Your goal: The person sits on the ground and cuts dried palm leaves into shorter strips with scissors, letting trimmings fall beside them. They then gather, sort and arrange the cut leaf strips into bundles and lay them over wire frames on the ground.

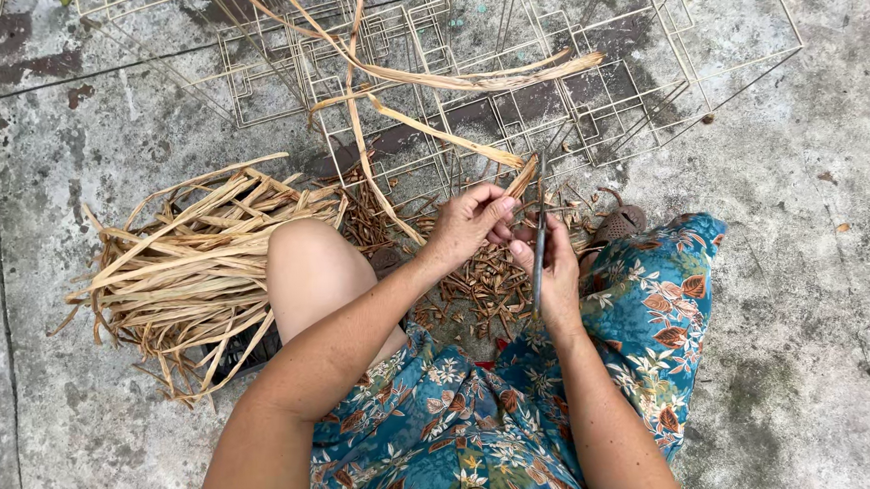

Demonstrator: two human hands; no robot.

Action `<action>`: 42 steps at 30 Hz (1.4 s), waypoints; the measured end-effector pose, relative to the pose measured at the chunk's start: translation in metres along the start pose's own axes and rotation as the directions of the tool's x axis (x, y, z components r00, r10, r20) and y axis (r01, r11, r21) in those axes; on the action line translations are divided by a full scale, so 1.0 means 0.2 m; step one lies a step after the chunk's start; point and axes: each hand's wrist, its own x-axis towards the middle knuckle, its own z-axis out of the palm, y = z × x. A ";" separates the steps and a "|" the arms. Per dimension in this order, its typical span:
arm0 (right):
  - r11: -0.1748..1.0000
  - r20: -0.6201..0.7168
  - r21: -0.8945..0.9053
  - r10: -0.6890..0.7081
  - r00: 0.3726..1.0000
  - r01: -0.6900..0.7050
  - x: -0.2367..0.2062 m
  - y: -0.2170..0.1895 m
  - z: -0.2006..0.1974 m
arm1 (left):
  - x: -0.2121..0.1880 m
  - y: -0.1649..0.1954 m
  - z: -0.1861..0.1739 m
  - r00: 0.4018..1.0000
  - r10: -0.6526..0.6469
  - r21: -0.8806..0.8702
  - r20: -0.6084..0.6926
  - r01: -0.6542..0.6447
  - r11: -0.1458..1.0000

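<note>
My left hand [471, 222] pinches a long dried tan leaf strip [431, 130] near its end, in front of my knees. My right hand [555, 276] grips a thin dark metal tool [539, 255], held upright with its upper end touching the strip by my left fingers. The strip runs up and away over a pale wire frame [602, 94] lying on the concrete. Further loose strips [464, 77] curl across that frame.
A heap of dried tan strips [195, 272] lies left of my bare knee [310, 263]. Short brown cut scraps [482, 287] litter the ground between my legs. My floral blue clothing [505, 427] fills the lower middle. Grey stained concrete [809, 294] surrounds everything.
</note>
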 end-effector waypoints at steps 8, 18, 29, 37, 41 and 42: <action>0.990 -0.011 -0.136 -0.047 0.999 0.045 -0.02 0.00 0.02 | -0.01 0.00 0.05 0.996 0.085 0.089 0.029 -0.088 0.992; 0.993 -0.110 0.091 -0.069 0.992 0.080 -0.04 0.05 0.07 | 0.00 0.03 0.10 0.995 0.098 0.213 -0.001 -0.096 0.972; 0.983 -0.192 0.122 0.161 0.968 -0.139 -0.04 0.01 0.00 | 0.21 0.01 -0.07 0.983 0.178 0.846 -0.034 -0.067 0.529; 0.977 -0.163 0.142 0.184 0.969 -0.162 -0.03 0.02 -0.02 | 0.40 -0.11 -0.19 0.920 0.390 0.977 0.037 -0.115 0.179; 0.976 -0.165 0.141 0.190 0.968 -0.168 -0.03 0.02 -0.03 | 0.43 -0.11 -0.22 0.946 0.324 0.978 0.014 -0.080 0.192; 0.975 -0.166 0.141 0.194 0.967 -0.171 -0.03 0.02 -0.03 | 0.43 -0.10 -0.23 0.947 0.321 0.983 0.013 -0.071 0.170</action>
